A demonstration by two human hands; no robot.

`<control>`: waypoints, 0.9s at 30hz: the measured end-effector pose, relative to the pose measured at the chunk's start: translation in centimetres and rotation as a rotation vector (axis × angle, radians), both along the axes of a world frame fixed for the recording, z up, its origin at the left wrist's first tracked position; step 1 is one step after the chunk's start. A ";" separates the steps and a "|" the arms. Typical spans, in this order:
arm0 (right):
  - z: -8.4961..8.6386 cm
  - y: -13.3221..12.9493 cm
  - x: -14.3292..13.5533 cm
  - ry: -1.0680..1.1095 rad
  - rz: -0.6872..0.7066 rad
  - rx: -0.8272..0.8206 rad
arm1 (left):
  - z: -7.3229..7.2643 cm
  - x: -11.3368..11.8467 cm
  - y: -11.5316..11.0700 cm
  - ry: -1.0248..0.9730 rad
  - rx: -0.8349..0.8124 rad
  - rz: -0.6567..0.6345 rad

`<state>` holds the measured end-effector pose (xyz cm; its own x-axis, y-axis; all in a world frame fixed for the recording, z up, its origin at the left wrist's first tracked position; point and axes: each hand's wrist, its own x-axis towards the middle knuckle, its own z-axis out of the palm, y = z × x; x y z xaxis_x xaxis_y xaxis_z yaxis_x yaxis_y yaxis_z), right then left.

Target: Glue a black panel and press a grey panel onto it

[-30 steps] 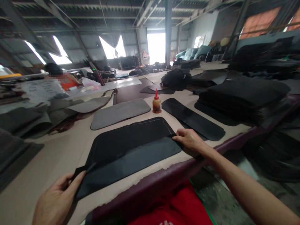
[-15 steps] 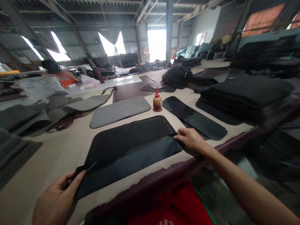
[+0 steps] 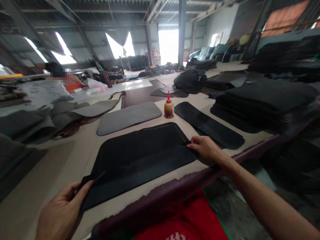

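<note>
A black sheet strip (image 3: pixel 142 168), leather-like, lies across the near part of a larger black panel (image 3: pixel 135 141) with rounded far corners and a pale line along its edge. My left hand (image 3: pixel 62 206) pinches the strip's near left corner between thumb and fingers. At the strip's right end, my right hand (image 3: pixel 206 148) grips the other corner, its fingertips closed on it. Beyond the panel stands a glue-type bottle (image 3: pixel 169 108) with a red pointed nozzle and brownish contents. A grey panel (image 3: pixel 130 116) lies to its left, and black pieces (image 3: pixel 207 123) lie to its right.
A thick stack of black panels (image 3: pixel 265 100) rises on the right of the table (image 3: pixel 62 170). Grey and dark sheets (image 3: pixel 37 123) are heaped at the left. Farther back lie a black bag (image 3: pixel 190 81) and, at left, a person (image 3: pixel 72 83) in orange.
Both hands keep their hold on the strip's corners. The strip looks lower and flatter against the panel, its sheen dimmer. The whole view has shifted very slightly.
</note>
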<state>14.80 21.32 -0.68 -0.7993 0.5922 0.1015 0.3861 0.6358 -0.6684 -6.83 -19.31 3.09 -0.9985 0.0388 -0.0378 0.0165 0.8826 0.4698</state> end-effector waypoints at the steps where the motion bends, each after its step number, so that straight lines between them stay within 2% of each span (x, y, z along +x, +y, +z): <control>1: 0.0 0.0 0.0 -0.006 0.004 0.008 | -0.2 -0.1 -0.1 -0.003 -0.005 -0.001; 11: 0.9 -0.5 0.1 -0.100 -0.069 0.071 | 0.4 0.1 0.4 -0.027 -0.022 0.018; 20: 0.7 -0.4 0.1 -0.129 -0.133 0.124 | -0.7 -0.4 -0.3 0.021 0.027 -0.015; 24: 0.9 -0.8 0.1 -0.139 -0.105 0.138 | -0.3 -0.1 -0.3 0.051 0.045 -0.027; 27: 0.9 -1.0 0.3 -0.143 -0.051 0.146 | -0.4 0.0 -0.3 0.089 0.128 -0.052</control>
<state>15.12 20.28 0.19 -0.7813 0.6193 0.0772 0.5043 0.6994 -0.5065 -6.79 -19.57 2.71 -0.9943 0.0889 0.0588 0.1066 0.8125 0.5732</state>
